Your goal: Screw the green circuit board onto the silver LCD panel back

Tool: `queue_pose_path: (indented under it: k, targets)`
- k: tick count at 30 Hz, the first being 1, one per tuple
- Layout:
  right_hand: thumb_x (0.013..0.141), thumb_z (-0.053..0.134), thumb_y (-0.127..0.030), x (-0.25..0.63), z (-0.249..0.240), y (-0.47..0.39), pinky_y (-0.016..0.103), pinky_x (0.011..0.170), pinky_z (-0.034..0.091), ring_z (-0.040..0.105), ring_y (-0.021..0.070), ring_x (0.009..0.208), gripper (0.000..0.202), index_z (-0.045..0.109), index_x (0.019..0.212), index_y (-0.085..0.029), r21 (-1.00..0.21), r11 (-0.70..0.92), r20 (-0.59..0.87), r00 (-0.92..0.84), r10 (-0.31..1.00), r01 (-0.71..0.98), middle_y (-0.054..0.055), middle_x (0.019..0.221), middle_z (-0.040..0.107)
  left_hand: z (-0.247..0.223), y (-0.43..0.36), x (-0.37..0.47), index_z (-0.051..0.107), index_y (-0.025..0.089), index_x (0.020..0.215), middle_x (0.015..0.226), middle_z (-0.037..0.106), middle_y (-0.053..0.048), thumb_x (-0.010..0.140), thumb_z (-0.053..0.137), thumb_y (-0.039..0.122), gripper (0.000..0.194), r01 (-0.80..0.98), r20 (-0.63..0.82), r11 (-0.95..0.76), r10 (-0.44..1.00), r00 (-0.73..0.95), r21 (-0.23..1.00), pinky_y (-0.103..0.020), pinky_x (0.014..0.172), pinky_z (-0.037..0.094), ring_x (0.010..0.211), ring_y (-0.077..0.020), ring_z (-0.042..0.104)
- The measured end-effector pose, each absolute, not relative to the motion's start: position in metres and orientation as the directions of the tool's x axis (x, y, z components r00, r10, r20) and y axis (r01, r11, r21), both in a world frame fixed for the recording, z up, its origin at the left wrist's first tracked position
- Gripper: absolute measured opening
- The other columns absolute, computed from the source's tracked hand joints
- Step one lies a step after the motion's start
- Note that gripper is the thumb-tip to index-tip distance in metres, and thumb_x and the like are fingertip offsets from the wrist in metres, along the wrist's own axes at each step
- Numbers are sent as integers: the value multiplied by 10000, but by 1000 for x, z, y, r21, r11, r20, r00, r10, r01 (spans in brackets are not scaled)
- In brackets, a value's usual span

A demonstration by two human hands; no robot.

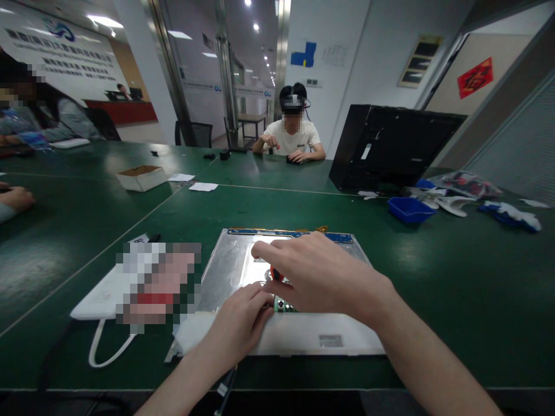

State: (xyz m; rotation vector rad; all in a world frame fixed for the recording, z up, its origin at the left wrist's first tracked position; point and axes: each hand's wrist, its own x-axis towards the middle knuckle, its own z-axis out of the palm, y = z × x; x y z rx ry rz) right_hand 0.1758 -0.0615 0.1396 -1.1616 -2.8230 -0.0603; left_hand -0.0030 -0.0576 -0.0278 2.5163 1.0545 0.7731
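Observation:
A silver metal panel (221,274) lies flat on the green table, with a blue circuit strip (260,232) along its far edge. Near the panel's middle, a small green circuit board (284,306) shows between my hands. My right hand (310,271) is closed around a red and black tool (276,274), which is mostly covered by the fingers. Low on the panel, my left hand (245,318) rests beside the green board with its fingers pressed together; whatever its fingertips touch is hidden.
Left of the panel lie a white device (102,292) and its looped cable. Further off stand an open box (142,178), a black monitor (390,147) and a blue tray (410,210). A person (292,136) sits opposite; another person's hand (17,198) is at far left.

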Motion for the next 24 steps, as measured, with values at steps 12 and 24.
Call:
queue_pose_path:
  k: [12,24]
  targets:
    - [911,550,-221,173,142,-63,296,497,197,616,164,664,93,566,996,-185,47,704,111,-705,701,708,35,851,713,-28,-57,-3,590,195,919,945,652,-74,875,478,123,141,556,353,-693,717,601,459,-343,713,478,859,-242,614]
    - [840,551,-180,176,143,-66,293,519,300,573,170,721,155,552,994,-163,-20,774,84,-771,632,633,53,947,651,-28,-57,-2,592,192,895,901,655,-73,835,464,87,175,546,414,-721,693,590,427,-333,688,475,843,-242,618]
